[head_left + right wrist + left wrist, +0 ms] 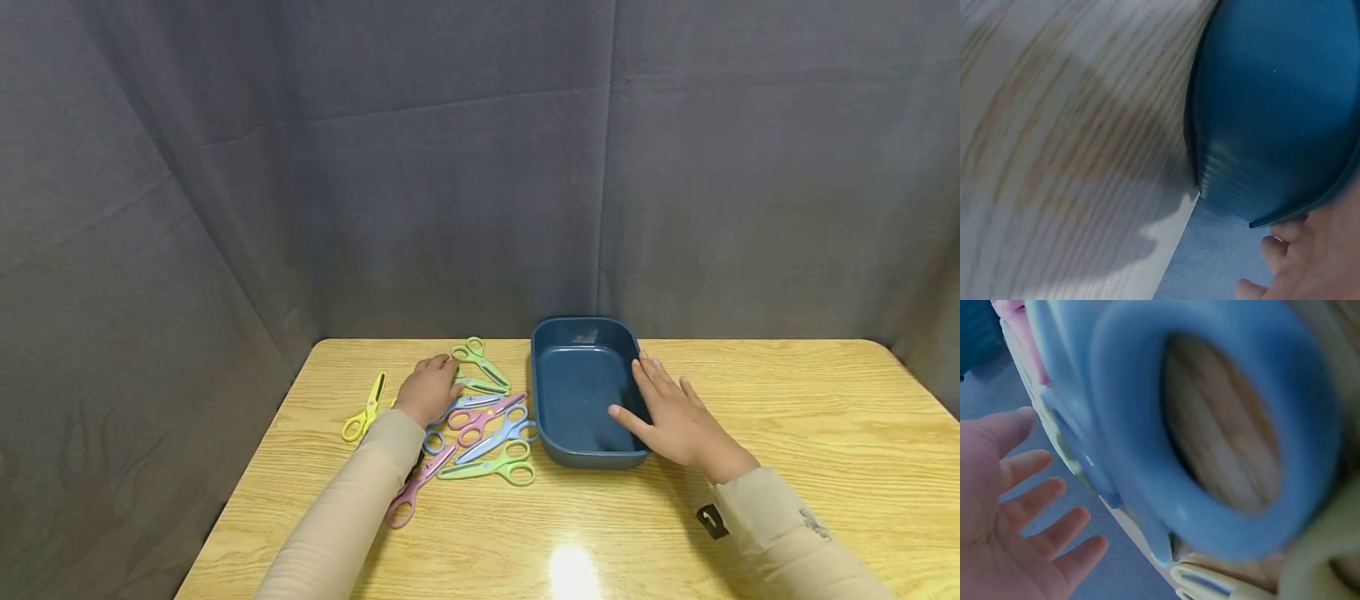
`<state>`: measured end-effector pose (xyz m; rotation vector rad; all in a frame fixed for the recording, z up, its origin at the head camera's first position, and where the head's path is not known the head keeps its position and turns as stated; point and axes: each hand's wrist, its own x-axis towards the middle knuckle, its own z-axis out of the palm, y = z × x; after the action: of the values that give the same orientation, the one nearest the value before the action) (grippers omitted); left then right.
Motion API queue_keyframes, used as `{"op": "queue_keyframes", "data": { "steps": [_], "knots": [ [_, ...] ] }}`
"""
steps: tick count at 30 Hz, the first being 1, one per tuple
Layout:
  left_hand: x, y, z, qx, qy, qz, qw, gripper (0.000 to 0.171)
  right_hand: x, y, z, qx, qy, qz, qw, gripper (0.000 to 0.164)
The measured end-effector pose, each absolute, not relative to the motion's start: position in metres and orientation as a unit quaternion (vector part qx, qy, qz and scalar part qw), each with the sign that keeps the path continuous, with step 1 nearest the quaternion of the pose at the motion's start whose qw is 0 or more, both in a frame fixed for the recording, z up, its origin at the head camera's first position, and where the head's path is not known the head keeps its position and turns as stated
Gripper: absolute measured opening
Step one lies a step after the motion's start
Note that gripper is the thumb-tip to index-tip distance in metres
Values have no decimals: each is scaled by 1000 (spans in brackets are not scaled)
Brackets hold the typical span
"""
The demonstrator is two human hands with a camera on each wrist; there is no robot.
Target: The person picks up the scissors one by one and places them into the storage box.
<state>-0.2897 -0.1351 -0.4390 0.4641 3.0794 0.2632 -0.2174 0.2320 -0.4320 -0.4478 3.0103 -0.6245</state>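
My left hand [429, 390] reaches over the left of a pile of safety scissors with coloured handles. In the left wrist view its fingers are spread and hold nothing, beside a large blue scissor handle [1125, 419]. Around it lie pink scissors [422, 477], blue scissors [483, 447], green scissors [487, 467] and several more. My right hand [675, 421] rests at the right rim of a dark blue rectangular bin [585, 400], fingers straight along the side and thumb over the inside. Nothing lies in the bin.
Yellow scissors [371, 406] lie apart at the left of the pile. Other green scissors [477, 359] lie at the back, near the bin's left wall. Grey cloth [450, 208] hangs behind and to the left of the wooden table [810, 417].
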Motion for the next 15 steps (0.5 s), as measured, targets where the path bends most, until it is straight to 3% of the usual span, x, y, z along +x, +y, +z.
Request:
{"op": "queue_keyframes", "data": {
  "steps": [15],
  "knots": [
    [-294,-137,-444,149,983,97,41,49,-213,230,-433,-152,966,-211,8,97]
  ]
}}
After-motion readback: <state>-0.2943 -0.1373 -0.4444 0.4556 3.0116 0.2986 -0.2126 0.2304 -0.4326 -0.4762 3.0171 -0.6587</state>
